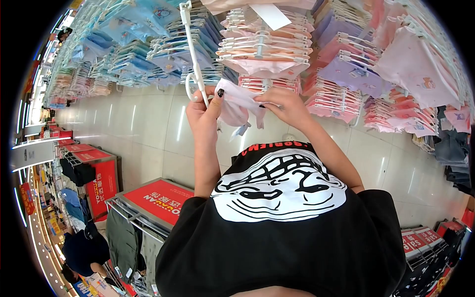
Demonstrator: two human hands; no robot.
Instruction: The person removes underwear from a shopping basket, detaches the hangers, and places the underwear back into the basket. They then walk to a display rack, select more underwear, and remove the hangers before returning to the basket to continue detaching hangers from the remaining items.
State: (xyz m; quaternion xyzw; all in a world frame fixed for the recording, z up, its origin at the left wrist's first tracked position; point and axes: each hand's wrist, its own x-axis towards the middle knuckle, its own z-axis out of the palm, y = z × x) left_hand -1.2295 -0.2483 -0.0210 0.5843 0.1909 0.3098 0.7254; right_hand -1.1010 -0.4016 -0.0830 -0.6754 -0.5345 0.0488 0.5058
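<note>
A pale pink garment (234, 105) hangs between my two hands, in front of the racks. My left hand (204, 106) has its fingers closed on the garment's left edge and also on a white plastic hanger (194, 54), whose stem points up. On the other side, my right hand (283, 103) pinches the garment's right edge. Small tags dangle below the cloth. Right behind my hands is a rack of pink clothes (267, 67) on white hangers.
Blue clothes (133, 59) hang at the upper left, purple and pink ones (354, 74) at the upper right. Red-topped display stands (158, 198) are at the lower left, near a person in dark clothes (85, 250). Another stand (420, 240) is at the lower right.
</note>
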